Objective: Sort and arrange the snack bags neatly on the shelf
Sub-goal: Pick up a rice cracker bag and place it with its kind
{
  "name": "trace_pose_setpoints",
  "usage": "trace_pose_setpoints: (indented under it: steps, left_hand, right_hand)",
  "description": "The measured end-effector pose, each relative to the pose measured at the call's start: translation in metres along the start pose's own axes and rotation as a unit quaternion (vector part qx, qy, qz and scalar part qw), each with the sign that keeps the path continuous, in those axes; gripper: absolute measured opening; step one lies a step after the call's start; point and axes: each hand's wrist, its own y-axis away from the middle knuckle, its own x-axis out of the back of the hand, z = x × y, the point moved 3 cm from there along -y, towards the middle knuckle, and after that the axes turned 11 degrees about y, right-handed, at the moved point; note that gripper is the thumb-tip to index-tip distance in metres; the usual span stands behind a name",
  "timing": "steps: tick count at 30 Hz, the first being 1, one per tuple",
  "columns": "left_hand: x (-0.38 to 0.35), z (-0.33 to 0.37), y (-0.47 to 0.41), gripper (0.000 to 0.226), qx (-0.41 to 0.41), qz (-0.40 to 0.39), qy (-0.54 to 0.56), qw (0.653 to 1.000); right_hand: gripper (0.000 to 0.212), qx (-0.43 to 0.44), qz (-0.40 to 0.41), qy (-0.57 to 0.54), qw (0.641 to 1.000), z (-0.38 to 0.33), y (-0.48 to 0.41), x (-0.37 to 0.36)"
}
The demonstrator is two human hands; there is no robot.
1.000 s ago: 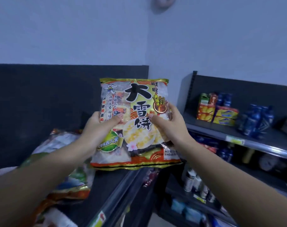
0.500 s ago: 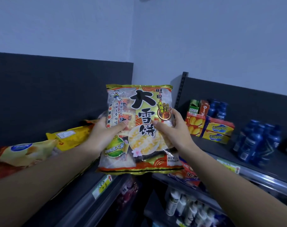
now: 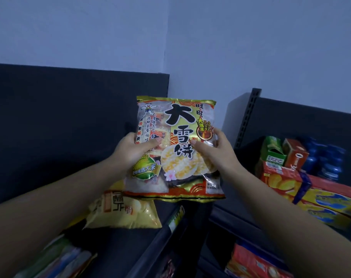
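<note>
A large rice-cracker bag [image 3: 178, 121] with gold edges and big black characters is held upright in front of the dark shelf back panel. My left hand [image 3: 130, 151] grips its left edge, thumb across the front. My right hand [image 3: 214, 151] grips its right edge the same way. The bag hangs above the right end of the left shelf [image 3: 130, 247]. A yellow snack bag [image 3: 126, 211] lies on that shelf just below and left of the held bag. More bags [image 3: 56, 257] lie at the lower left, partly hidden by my left forearm.
A second shelf unit at the right carries orange and yellow boxed snacks [image 3: 319, 199], green and orange cartons [image 3: 282, 153] and blue bottles [image 3: 327, 159]. A red package [image 3: 252, 261] sits on a lower level. A grey wall rises behind both units.
The view has tilted and shifted left, so the shelves sit lower in the frame. The rice-cracker bag stays in both hands and now hangs over the yellow bag at the shelf's right end.
</note>
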Motion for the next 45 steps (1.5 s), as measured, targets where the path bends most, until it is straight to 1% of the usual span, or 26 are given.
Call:
trace_pose_setpoints:
  steps: [3, 4, 7, 8, 11, 14, 15, 18, 20, 22, 26, 29, 30, 33, 35, 38, 42, 45]
  left_hand:
    - [-0.007, -0.002, -0.04, 0.046, -0.004, 0.009, -0.012, 1.0]
    - [-0.009, -0.004, -0.053, 0.051, -0.008, 0.017, -0.017, 1.0]
    - [-0.018, -0.005, -0.091, 0.078, -0.029, 0.035, -0.026, 0.999]
    - [-0.021, -0.004, -0.102, 0.082, -0.036, 0.039, -0.036, 0.998]
    - [-0.027, -0.003, -0.137, 0.084, -0.032, 0.035, -0.059, 0.997]
    - [-0.034, -0.002, -0.175, 0.097, -0.017, 0.028, -0.094, 0.995]
    - [-0.038, -0.001, -0.187, 0.098, -0.017, 0.025, -0.101, 0.994]
    - [-0.049, -0.001, -0.223, 0.1, -0.014, 0.007, -0.13, 0.991]
    - [-0.056, -0.006, -0.245, 0.098, -0.002, -0.016, -0.155, 0.988]
    - [-0.062, -0.015, -0.265, 0.094, 0.007, -0.031, -0.174, 0.984]
    - [-0.073, -0.037, -0.292, 0.101, 0.033, -0.039, -0.223, 0.974]
    - [-0.08, -0.056, -0.303, 0.104, 0.057, -0.028, -0.262, 0.963]
    - [-0.082, -0.061, -0.305, 0.103, 0.062, -0.02, -0.293, 0.954]
    - [-0.085, -0.072, -0.307, 0.103, 0.084, -0.011, -0.411, 0.908]
    - [-0.087, -0.08, -0.306, 0.103, 0.116, -0.025, -0.437, 0.892]
    - [-0.086, -0.093, -0.307, 0.102, 0.174, -0.057, -0.437, 0.881]
    - [-0.077, -0.106, -0.313, 0.1, 0.22, -0.071, -0.373, 0.898]
    - [-0.072, -0.11, -0.313, 0.095, 0.221, -0.085, -0.355, 0.904]
  right_hand:
    - [0.066, -0.008, 0.006, 0.017, 1.0, 0.013, -0.042, -0.003]
    - [0.067, -0.016, 0.008, 0.028, 0.999, 0.018, -0.057, -0.004]
    - [0.069, -0.043, 0.014, 0.024, 0.999, 0.032, -0.101, -0.009]
    - [0.069, -0.052, 0.013, 0.019, 0.998, 0.036, -0.116, -0.01]
    - [0.07, -0.069, 0.006, 0.032, 0.997, 0.046, -0.168, -0.014]
    - [0.071, -0.079, -0.018, 0.046, 0.996, 0.056, -0.221, -0.018]
    - [0.067, -0.078, -0.023, 0.052, 0.995, 0.059, -0.238, -0.02]
    - [0.045, -0.05, -0.037, 0.093, 0.994, 0.068, -0.281, -0.027]
    - [0.042, -0.028, -0.046, 0.141, 0.989, 0.074, -0.305, -0.033]
    - [0.046, -0.014, -0.05, 0.175, 0.983, 0.082, -0.324, -0.038]
    - [0.045, -0.024, -0.072, 0.216, 0.973, 0.11, -0.349, -0.043]
    - [0.045, -0.041, -0.092, 0.255, 0.962, 0.137, -0.358, -0.05]
    - [0.045, -0.042, -0.095, 0.27, 0.957, 0.144, -0.361, -0.052]
    - [0.044, -0.046, -0.111, 0.304, 0.945, 0.159, -0.365, -0.057]
    - [0.046, -0.061, -0.134, 0.334, 0.931, 0.17, -0.365, -0.059]
    - [0.049, -0.088, -0.181, 0.378, 0.904, 0.184, -0.364, -0.063]
    - [0.052, -0.118, -0.194, 0.397, 0.889, 0.187, -0.367, -0.073]
    - [0.054, -0.135, -0.196, 0.397, 0.886, 0.181, -0.365, -0.075]
